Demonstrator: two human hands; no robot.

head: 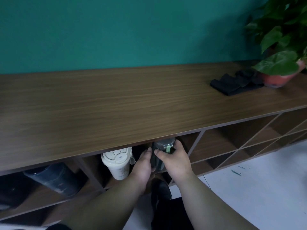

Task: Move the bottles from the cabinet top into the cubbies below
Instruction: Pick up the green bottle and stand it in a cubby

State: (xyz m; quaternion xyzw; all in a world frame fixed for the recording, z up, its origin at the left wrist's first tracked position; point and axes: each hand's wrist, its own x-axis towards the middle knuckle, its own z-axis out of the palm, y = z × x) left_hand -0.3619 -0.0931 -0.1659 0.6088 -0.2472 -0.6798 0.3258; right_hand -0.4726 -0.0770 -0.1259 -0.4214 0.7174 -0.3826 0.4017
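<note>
Hands around dark bottle beside cream tumbler; labels unreadable.

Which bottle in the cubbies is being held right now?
The dark bottle with the green strap, between both hands; the white cup and dark blue bottle sit untouched.

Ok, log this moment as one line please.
phase: placing | both hands: left hand, right hand on dark bottle entering cubby | white cup beside it | cabinet top: no bottles

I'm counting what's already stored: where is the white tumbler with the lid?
In the head view, the white lidded tumbler stands in a top-row cubby under the wooden cabinet top, just left of the left hand and right of the dark cylindrical bottle.
</note>
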